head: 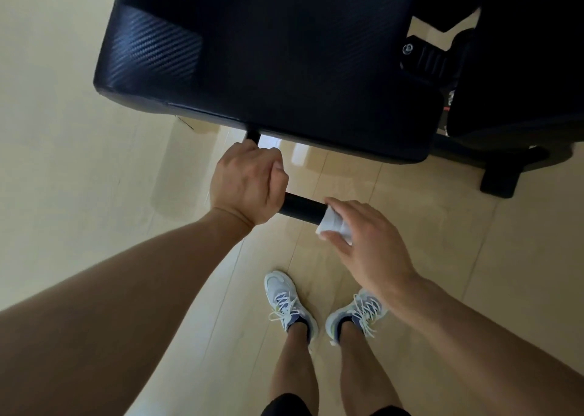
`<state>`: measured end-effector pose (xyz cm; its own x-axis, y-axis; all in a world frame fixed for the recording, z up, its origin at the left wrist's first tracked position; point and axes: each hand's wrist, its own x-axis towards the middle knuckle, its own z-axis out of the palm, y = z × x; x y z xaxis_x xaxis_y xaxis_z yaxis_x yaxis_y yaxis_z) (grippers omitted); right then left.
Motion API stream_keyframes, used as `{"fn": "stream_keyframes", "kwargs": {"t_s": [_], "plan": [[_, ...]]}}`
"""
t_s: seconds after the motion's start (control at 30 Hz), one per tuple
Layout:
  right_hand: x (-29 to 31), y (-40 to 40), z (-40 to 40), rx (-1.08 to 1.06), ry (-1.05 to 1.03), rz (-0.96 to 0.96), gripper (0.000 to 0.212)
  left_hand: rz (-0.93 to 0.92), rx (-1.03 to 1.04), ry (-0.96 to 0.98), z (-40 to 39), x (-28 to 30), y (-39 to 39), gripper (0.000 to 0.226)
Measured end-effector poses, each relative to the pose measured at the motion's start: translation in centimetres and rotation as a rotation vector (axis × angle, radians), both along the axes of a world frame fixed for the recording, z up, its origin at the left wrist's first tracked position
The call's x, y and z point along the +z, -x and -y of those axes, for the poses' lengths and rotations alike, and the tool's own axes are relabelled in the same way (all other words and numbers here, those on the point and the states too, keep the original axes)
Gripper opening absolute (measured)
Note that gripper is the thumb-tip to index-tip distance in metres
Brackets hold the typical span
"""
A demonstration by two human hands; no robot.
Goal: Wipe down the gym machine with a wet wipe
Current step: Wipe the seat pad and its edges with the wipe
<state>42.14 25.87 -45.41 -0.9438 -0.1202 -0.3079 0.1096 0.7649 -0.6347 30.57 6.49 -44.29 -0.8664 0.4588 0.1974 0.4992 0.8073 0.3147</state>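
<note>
Left hand (246, 184), frame centre, grip clenched on bar (303, 208). Right hand (363, 241) pinches wipe (333, 226) at bar end. Step: wiping bar. Next, likely: slide wipe along it.

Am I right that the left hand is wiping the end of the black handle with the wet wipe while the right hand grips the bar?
Hands are swapped. In the head view the right hand holds the wet wipe against the black handle end, while the left hand grips the bar.
</note>
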Motion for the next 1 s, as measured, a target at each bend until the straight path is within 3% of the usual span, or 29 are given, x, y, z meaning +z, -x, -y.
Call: {"fn": "stream_keyframes", "kwargs": {"t_s": [0.1, 0.2, 0.3, 0.4, 0.63, 0.73, 0.9, 1.0], "plan": [[0.8, 0.3, -1.1, 0.109, 0.143, 0.182, 0.094, 0.015, 0.009, -0.011, 0.0, 0.0, 0.0, 0.038], [1.4, 0.9, 0.5, 0.065, 0.321, 0.111, 0.073, 0.0, 0.007, -0.014, 0.0, 0.0, 0.0, 0.038], [1.0, 1.8, 3.2, 0.046, 0.219, -0.046, 0.054, -0.008, 0.002, -0.015, 0.0, 0.0, 0.0, 0.037], [1.2, 3.5, 4.3, 0.049, 0.226, -0.018, 0.042, -0.006, 0.018, -0.012, 0.1, 0.0, 0.0, 0.036], [1.2, 1.7, -1.4, 0.12, -0.007, 0.162, 0.05, 0.012, 0.006, -0.013, 0.0, 0.2, 0.0, 0.039], [1.1, 1.0, -0.7, 0.088, -0.036, 0.064, 0.052, 0.029, 0.004, -0.009, 0.0, 0.0, 0.0, 0.039], [0.8, 3.0, 6.1, 0.023, 0.006, -0.208, 0.035, 0.042, 0.025, 0.009, 0.0, 0.1, 0.0, 0.035], [-0.2, 1.6, 4.4, 0.071, -0.055, -0.262, 0.038, 0.045, 0.029, 0.0, -0.1, 0.1, 0.0, 0.034]]}}
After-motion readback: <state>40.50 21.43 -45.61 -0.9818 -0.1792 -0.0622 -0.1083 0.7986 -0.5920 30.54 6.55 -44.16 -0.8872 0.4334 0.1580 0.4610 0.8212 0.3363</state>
